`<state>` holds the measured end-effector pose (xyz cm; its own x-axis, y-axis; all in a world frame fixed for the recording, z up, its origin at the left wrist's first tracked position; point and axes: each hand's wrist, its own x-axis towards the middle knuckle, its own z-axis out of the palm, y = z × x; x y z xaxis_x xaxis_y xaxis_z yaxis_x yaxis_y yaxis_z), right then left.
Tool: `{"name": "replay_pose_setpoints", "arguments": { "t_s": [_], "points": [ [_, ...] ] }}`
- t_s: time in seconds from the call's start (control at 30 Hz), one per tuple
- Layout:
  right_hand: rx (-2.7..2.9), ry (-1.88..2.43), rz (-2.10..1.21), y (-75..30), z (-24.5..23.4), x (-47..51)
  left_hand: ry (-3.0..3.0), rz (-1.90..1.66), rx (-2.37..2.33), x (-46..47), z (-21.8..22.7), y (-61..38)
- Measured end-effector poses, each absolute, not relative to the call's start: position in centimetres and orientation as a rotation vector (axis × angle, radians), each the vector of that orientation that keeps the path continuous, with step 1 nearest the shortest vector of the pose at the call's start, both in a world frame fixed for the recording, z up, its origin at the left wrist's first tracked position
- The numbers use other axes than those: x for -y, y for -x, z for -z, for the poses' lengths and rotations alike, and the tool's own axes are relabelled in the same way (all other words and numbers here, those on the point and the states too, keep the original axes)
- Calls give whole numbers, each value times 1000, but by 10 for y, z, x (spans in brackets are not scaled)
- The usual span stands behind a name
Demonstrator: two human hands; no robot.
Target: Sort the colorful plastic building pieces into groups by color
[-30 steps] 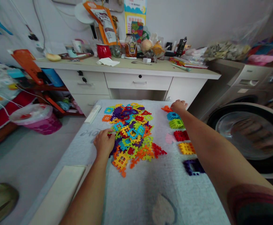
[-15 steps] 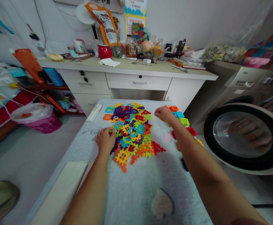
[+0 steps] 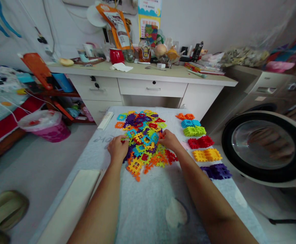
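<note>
A heap of interlocking plastic building pieces [image 3: 142, 139] in several colours lies mid-table. My left hand [image 3: 118, 148] rests at the heap's left edge, fingers curled in; what they pinch, if anything, is hidden. At the right edge, my right hand [image 3: 170, 140] has its bent fingertips on an orange piece [image 3: 161, 136]. Sorted by colour, a column of groups runs down the table's right side: orange pieces [image 3: 185, 116], blue pieces [image 3: 190, 123], green pieces [image 3: 194, 131], red pieces [image 3: 200, 142], yellow pieces [image 3: 207, 155] and purple pieces [image 3: 217, 171].
The cloth-covered table [image 3: 148, 203] has a white strip [image 3: 105, 121] at its far left corner and a long pale board [image 3: 71, 203] along its left edge. Behind stands a white desk [image 3: 153, 86] with jars and books. A washing machine [image 3: 259, 91] with its door open is on the right.
My right hand has moved left and nearer, from beside the sorted groups to the heap's right edge, uncovering those groups. My left hand stays at the heap's left edge. The view has shifted slightly.
</note>
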<state>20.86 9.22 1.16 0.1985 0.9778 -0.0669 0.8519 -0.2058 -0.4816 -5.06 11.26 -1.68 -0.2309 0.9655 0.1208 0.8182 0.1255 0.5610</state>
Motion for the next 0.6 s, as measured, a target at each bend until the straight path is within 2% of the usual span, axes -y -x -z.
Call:
{"name": "replay_pose_setpoints", "arguments": {
  "t_s": [0.13,0.37,0.6],
  "points": [
    [1618,2061,-464,-228,-18,-94,-1738,-771,-2132,-112,15,50],
    [1743,2359,-134,-242,-22,-88,-1725,-769,-2136,-114,18,51],
    [1910,2325,-392,-253,-20,-78,-1728,-792,-2132,-114,20,51]
  ]
}}
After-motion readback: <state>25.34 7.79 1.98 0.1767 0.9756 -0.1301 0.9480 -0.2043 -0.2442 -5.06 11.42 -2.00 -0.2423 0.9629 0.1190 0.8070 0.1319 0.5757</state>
